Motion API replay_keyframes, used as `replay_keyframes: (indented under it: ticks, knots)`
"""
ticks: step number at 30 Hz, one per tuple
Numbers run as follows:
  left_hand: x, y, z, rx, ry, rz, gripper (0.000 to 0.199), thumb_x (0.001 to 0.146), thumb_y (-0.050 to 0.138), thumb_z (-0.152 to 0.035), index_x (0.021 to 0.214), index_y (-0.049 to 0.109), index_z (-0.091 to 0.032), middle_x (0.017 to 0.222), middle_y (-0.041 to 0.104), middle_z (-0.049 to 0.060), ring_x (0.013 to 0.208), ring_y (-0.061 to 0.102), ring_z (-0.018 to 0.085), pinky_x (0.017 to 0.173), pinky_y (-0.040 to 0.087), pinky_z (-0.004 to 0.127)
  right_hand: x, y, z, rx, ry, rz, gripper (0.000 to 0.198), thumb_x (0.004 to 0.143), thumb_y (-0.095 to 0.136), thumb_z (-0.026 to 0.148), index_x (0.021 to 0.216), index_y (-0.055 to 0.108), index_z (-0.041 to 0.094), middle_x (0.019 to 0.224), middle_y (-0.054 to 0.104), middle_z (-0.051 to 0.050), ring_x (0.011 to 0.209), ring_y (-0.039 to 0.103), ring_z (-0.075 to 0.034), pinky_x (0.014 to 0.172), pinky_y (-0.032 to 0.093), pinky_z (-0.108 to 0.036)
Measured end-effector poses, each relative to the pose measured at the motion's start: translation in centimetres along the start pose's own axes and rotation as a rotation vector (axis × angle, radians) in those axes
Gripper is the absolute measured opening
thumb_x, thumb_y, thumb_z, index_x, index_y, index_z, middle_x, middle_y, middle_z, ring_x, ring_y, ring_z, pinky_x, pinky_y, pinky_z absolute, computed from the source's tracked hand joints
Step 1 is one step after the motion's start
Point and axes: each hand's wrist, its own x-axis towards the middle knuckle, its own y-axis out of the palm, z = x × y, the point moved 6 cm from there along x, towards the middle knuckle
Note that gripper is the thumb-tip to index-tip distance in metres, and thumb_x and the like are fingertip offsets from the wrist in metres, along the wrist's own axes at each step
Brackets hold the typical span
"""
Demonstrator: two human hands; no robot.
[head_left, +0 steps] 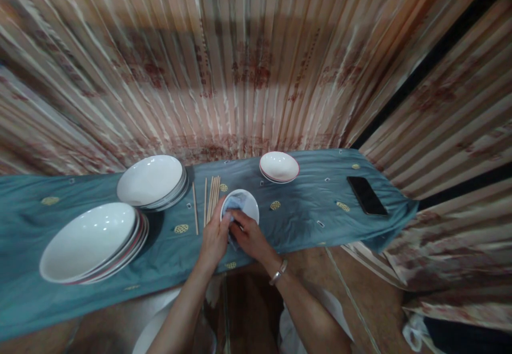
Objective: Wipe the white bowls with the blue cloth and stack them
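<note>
Stretches wide as a cloth-covered table, teal with yellow ovals. Carries, at the left, a near stack of white bowls and, just behind, a far stack of white bowls; then chopsticks — mostly bunched, two apart; farther right, small red-rimmed bowls, nested; near the right end, a dark phone — lying flat.

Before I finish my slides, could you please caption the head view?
Left hand holding a small white bowl, right hand holding a bluish cloth inside it, with chopsticks to the left.
</note>
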Motion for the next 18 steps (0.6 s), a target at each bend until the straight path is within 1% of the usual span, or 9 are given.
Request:
replay_keyframes:
  ticks: [5, 7, 10, 14, 18]
  knots:
    - [-0.1, 0.1, -0.2, -0.014, 0.037, 0.015, 0.06, 0.094, 0.038, -0.051, 0.146, 0.045, -0.021, 0.148, 0.053, 0.01, 0.136, 0.05, 0.026, 0.114, 0.037, 0.046, -0.1, 0.3, -1.0, -0.061, -0.027, -0.049, 0.045, 0.093, 0.045, 0.018, 0.136, 0.055, 0.022, 0.139, 0.059, -0.008, 0.132, 0.052, -0.018, 0.117, 0.037, -0.039]
    - [-0.1, 0.2, -0.2, -0.02, 0.038, 0.023, 0.061, 0.094, 0.038, -0.052, 0.146, 0.045, -0.021, 0.147, 0.054, 0.01, 0.136, 0.05, 0.026, 0.114, 0.037, 0.045, -0.2, 0.3, -1.1, -0.099, -0.039, -0.059, 0.048, 0.094, 0.043, 0.018, 0.141, 0.051, 0.021, 0.142, 0.056, -0.009, 0.135, 0.049, -0.019, 0.118, 0.036, -0.041]
    - [-0.1, 0.3, -0.1, -0.034, 0.043, 0.025, 0.062, 0.093, 0.039, -0.051, 0.146, 0.045, -0.019, 0.148, 0.053, 0.011, 0.137, 0.048, 0.026, 0.116, 0.035, 0.045, -0.4, 0.3, -1.3, -0.197, -0.031, -0.064, 0.049, 0.096, 0.042, 0.021, 0.145, 0.045, 0.019, 0.142, 0.054, -0.013, 0.134, 0.049, -0.022, 0.117, 0.037, -0.044]
    - [-0.3, 0.3, -0.4, -0.056, 0.065, 0.025, 0.063, 0.093, 0.039, -0.05, 0.146, 0.044, -0.016, 0.152, 0.048, 0.012, 0.142, 0.042, 0.025, 0.119, 0.029, 0.043, -0.5, -0.2, -1.2, -0.423, -0.029, -0.075, 0.051, 0.096, 0.043, 0.02, 0.147, 0.042, 0.015, 0.143, 0.049, -0.018, 0.136, 0.044, -0.027, 0.116, 0.038, -0.049]
    - [-0.5, 0.3, -0.5, -0.074, 0.048, 0.035, 0.061, 0.094, 0.04, -0.049, 0.146, 0.044, -0.017, 0.152, 0.049, 0.011, 0.142, 0.042, 0.024, 0.119, 0.029, 0.042, -0.4, -0.6, -0.5, -0.725, -0.058, -0.037, 0.049, 0.095, 0.044, 0.014, 0.144, 0.046, 0.009, 0.145, 0.047, -0.022, 0.14, 0.038, -0.03, 0.114, 0.037, -0.051]
